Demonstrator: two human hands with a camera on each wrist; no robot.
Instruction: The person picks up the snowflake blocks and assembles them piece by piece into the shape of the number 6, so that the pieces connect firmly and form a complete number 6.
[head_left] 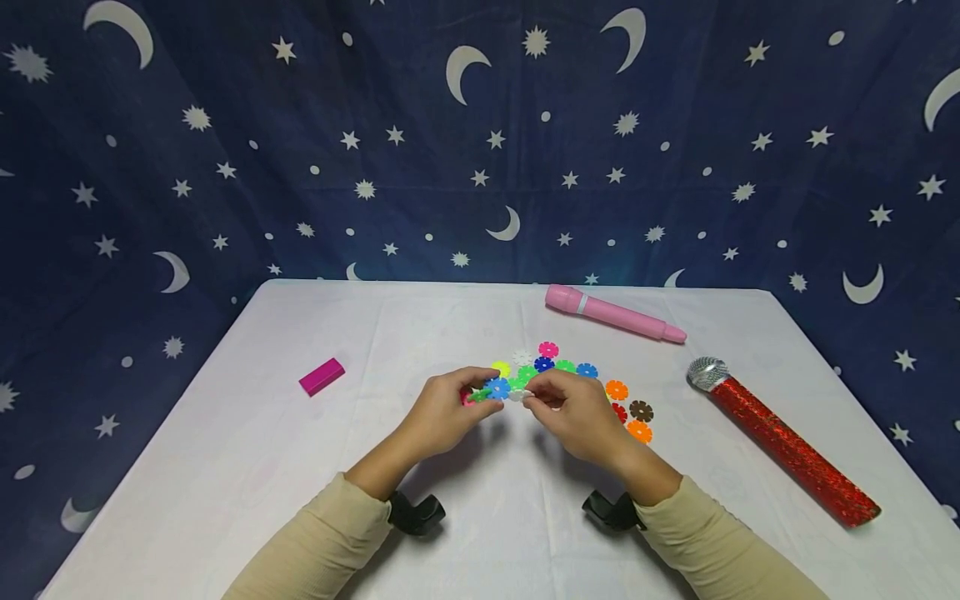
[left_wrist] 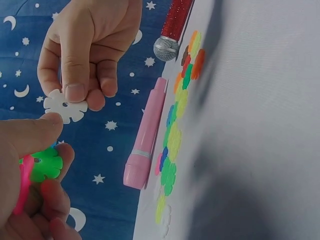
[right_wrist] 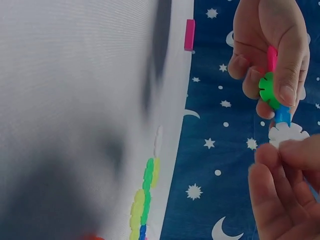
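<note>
My left hand (head_left: 442, 414) holds a small chain of notched plastic discs: a pink disc (left_wrist: 25, 182), a green disc (right_wrist: 268, 90) and a blue disc (head_left: 497, 388). Between thumb and fingers, my right hand (head_left: 583, 417) pinches a white notched disc (left_wrist: 66, 106). In the right wrist view the white disc meets the blue one at the chain's end; whether their notches interlock, I cannot tell. Both hands are raised a little over the table, close together. Behind them lie loose notched discs in several colours, among them an orange disc (head_left: 617, 390) and a brown disc (head_left: 641, 410).
On the white-covered table (head_left: 225, 467) a magenta block (head_left: 322, 377) lies at left. A pink toy microphone (head_left: 615, 315) lies at the back right, and a glittery red microphone (head_left: 787, 442) along the right side. A dark blue star-and-moon cloth (head_left: 420, 200) hangs behind.
</note>
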